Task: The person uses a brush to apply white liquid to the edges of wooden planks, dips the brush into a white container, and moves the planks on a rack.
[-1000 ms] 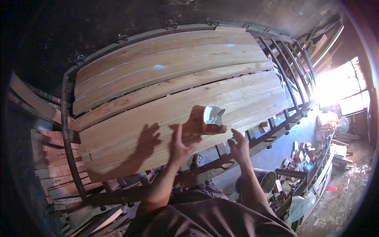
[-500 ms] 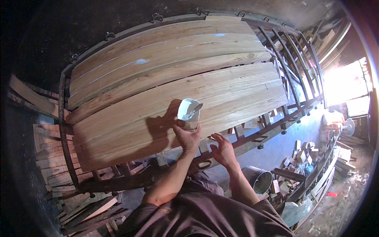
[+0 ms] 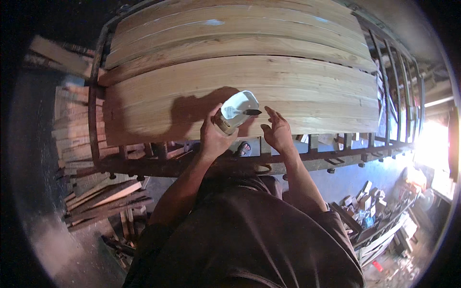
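This is a woodworking shop, rough and cluttered; long pale boards (image 3: 269, 79) lie side by side across a dark metal frame (image 3: 94, 115), whose bare bars show at the right end; white smears (image 3: 211, 22) mark some of the far boards; to the left, sawn timber (image 3: 76, 126) is stacked in layers, and nearer on that side rough planks (image 3: 108, 197) lie heaped; to the right sits a jumble of small wooden blocks (image 3: 367, 201), like offcuts; small scraps litter the near right part of the floor (image 3: 331, 182); strong light comes from a bright opening (image 3: 434, 153) at the right.
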The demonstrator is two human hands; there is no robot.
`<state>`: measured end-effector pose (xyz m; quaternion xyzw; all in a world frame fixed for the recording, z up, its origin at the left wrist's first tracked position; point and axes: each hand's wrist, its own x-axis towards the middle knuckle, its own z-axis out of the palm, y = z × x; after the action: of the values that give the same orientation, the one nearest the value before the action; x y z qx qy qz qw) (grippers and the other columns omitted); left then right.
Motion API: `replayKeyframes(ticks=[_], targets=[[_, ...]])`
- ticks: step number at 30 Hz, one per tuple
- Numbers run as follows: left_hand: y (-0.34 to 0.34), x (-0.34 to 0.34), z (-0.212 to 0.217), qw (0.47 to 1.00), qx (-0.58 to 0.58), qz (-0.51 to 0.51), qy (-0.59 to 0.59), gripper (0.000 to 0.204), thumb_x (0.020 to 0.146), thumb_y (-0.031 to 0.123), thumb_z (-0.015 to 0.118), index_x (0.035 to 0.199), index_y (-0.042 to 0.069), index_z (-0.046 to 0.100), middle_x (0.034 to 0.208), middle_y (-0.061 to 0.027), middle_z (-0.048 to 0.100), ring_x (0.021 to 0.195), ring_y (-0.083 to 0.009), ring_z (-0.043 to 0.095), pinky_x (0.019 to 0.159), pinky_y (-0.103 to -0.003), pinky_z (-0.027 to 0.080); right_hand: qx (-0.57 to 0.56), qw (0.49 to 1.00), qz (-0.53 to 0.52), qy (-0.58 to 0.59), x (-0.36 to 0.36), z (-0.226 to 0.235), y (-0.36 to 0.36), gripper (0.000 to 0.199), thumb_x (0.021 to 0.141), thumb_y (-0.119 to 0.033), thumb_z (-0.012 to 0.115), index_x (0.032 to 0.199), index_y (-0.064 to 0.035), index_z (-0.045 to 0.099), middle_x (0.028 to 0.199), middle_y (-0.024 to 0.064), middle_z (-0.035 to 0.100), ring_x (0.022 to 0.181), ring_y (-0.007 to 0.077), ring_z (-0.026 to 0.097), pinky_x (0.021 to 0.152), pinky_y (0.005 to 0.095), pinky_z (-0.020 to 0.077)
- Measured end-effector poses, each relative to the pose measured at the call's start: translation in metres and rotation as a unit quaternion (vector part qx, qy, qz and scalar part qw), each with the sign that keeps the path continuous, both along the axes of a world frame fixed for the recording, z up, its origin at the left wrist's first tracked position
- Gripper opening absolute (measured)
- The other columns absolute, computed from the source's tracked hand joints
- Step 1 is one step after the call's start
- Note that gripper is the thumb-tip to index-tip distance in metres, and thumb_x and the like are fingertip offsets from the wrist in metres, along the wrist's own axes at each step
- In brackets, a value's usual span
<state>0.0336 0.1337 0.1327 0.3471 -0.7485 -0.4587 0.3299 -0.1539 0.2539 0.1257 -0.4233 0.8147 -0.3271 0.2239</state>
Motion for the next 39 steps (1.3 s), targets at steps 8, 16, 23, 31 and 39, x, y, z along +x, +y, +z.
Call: replayKeyframes(ticks=[8,16,23,31,39], targets=[[-0.015,0.027,0.012,0.999,-0.028,0.009,0.022,0.081,0.066,0.01,0.083,0.135,0.001,0.041,0.118,-0.0159,0.059,0.11,-0.0253,0.059,0.094,-0.036,0.048,-0.056,0.985,-0.037,0.16,0.033,0.023,-0.044,0.031,0.074,0.0,0.068,0.103,-0.0054,0.058,0.09,0.0161,0.063,0.083,0.0364,0.064,0.072,0.0441,0.0522],[-0.039,0.041,0.021,0.999,-0.013,0.009,0.042,0.078,0.068,0.005,0.081,0.133,-0.002,0.04,0.122,-0.0178,0.057,0.113,-0.0248,0.058,0.095,-0.037,0.047,-0.128,0.948,0.251,0.149,0.049,0.036,-0.086,0.024,0.078,-0.004,0.064,0.102,-0.0074,0.064,0.087,0.012,0.063,0.079,0.0321,0.063,0.068,0.0423,0.0529],[-0.072,0.056,0.05,0.998,-0.039,0.039,0.019,0.07,0.065,0.01,0.081,0.126,0.001,0.049,0.114,-0.0168,0.062,0.105,-0.0271,0.063,0.09,-0.037,0.051,-0.131,0.926,0.204,0.288,0.048,0.066,-0.123,0.019,0.078,-0.005,0.061,0.095,-0.0117,0.067,0.075,0.0086,0.06,0.074,0.0275,0.062,0.06,0.0394,0.0518],[-0.138,0.119,0.045,0.997,-0.046,0.033,0.051,0.065,0.065,0.008,0.079,0.122,0.002,0.051,0.111,-0.0198,0.062,0.104,-0.0342,0.063,0.088,-0.039,0.052,0.0,0.976,0.131,0.176,0.116,0.057,-0.181,0.009,0.085,-0.011,0.061,0.092,-0.0074,0.064,0.083,0.0154,0.064,0.073,0.0336,0.065,0.062,0.0436,0.0523],[-0.227,0.209,0.029,0.998,-0.042,0.038,0.041,0.07,0.065,0.009,0.082,0.127,0.002,0.049,0.116,-0.0158,0.063,0.105,-0.0269,0.063,0.091,-0.036,0.05,0.033,0.929,-0.008,-0.369,0.161,0.046,-0.274,0.023,0.096,-0.014,0.051,0.096,0.0052,0.063,0.069,0.0103,0.064,0.054,0.0172,0.058,0.05,0.029,0.0483]])
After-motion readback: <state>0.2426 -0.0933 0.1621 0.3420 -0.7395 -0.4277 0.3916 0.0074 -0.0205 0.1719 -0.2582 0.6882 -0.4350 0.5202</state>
